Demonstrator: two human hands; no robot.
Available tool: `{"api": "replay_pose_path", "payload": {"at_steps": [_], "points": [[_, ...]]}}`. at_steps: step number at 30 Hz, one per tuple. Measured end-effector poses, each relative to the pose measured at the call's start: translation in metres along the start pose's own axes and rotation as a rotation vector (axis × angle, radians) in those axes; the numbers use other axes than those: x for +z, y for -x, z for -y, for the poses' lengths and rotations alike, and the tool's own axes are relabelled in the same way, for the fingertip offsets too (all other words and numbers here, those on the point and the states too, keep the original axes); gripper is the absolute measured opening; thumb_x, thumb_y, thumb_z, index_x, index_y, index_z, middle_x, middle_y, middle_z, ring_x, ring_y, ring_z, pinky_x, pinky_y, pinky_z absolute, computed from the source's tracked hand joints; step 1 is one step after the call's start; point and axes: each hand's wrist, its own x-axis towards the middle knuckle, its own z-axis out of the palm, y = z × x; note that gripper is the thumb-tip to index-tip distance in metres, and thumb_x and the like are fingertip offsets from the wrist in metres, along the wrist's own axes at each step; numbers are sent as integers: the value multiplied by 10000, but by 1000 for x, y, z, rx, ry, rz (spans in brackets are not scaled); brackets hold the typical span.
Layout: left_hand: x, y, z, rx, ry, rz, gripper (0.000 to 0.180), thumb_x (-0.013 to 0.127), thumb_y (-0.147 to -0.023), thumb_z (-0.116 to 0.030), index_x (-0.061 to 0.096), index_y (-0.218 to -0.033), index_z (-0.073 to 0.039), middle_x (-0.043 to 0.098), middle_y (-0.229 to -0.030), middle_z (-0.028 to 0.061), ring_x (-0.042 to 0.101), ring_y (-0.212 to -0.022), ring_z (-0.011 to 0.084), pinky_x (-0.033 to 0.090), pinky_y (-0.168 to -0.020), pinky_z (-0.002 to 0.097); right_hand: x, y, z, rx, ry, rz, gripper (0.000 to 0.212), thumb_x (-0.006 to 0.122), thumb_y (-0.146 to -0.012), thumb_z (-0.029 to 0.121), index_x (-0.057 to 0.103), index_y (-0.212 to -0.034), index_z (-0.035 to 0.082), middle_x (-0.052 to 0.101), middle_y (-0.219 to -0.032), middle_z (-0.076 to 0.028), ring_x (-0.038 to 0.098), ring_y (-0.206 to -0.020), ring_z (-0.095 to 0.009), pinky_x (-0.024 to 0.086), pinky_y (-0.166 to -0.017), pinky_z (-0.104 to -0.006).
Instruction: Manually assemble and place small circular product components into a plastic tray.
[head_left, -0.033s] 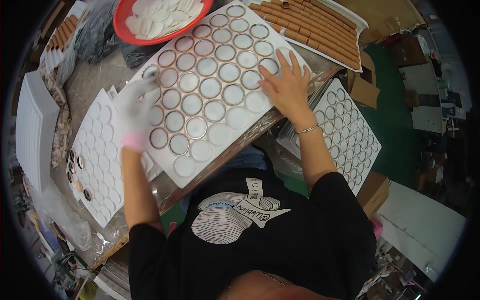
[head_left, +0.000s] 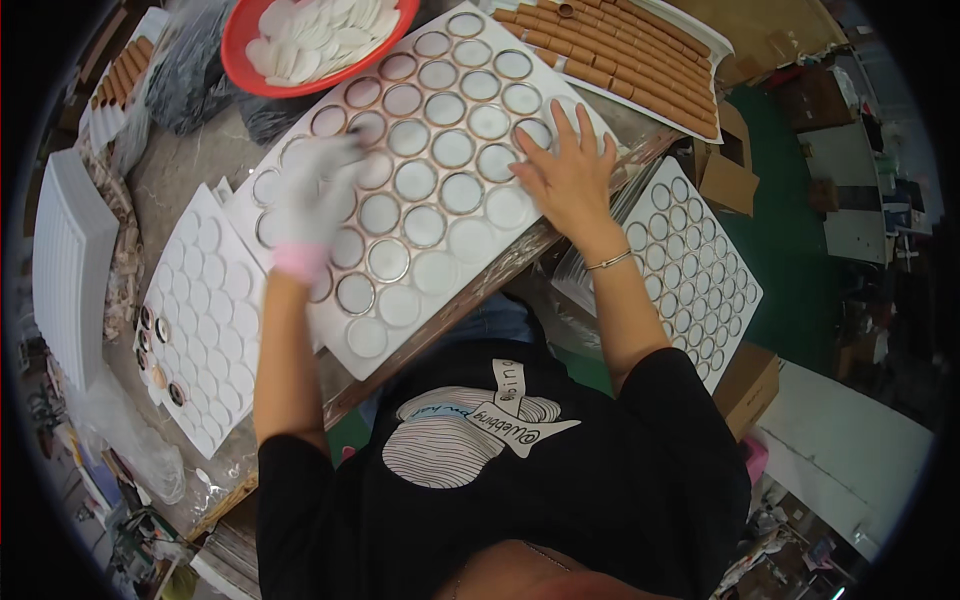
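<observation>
A large white board (head_left: 362, 352) lies slantwise on the table before me, with rows of round white discs, most of them ringed by thin metallic rims. Over its left part hovers my left hand (head_left: 318, 190), in a white glove with a pink cuff. Motion smears its fingers, and a dark blur at their tips is too unclear to name. My right hand (head_left: 572, 185), bare, rests with fingers spread at the board's right edge, beside a rimmed disc (head_left: 533, 134). Discs along the near edge, such as one plain disc (head_left: 437, 271), show no rim.
A red bowl (head_left: 232, 62) of loose white discs stands at the far side. Behind the board is a tray of brown cylinders (head_left: 620, 62). Another disc board (head_left: 205, 440) lies left, a stack of white sheets (head_left: 72, 250) beyond it. More rimmed boards (head_left: 690, 262) sit lower right.
My left hand has swept to the right across the board. The board and the red bowl have shifted slightly left. My right hand stays spread at the board's edge, having moved slightly left too.
</observation>
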Motion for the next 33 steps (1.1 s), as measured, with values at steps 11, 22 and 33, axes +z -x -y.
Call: {"api": "replay_pose_path", "payload": {"at_steps": [11,22,33], "points": [[190,-126,-42,477,-255,443,229,634,-760,-61,671,-977,-122,661,-961,82,590,-1011,324,471,-874,418,-28,4,-26,173,-361,-229,144,717,-830,219,758,-864,86,634,-1185,-122,570,-1095,-295,393,-928,-436],[74,-25,-13,530,-314,177,271,636,-785,-171,650,-1048,-104,577,-1212,72,433,-1242,287,343,-1014,471,36,-199,83,-281,-412,-143,231,730,-827,283,752,-972,104,696,-989,-72,623,-953,-273,484,-819,-411],[-265,235,140,-937,-923,-529,489,682,-837,-297,586,-1239,-36,619,-1199,239,581,-1129,380,451,-962,404,69,-232,99,-150,93,-66,142,673,-821,289,751,-835,171,664,-1009,-50,599,-1003,-265,460,-781,-526]]}}
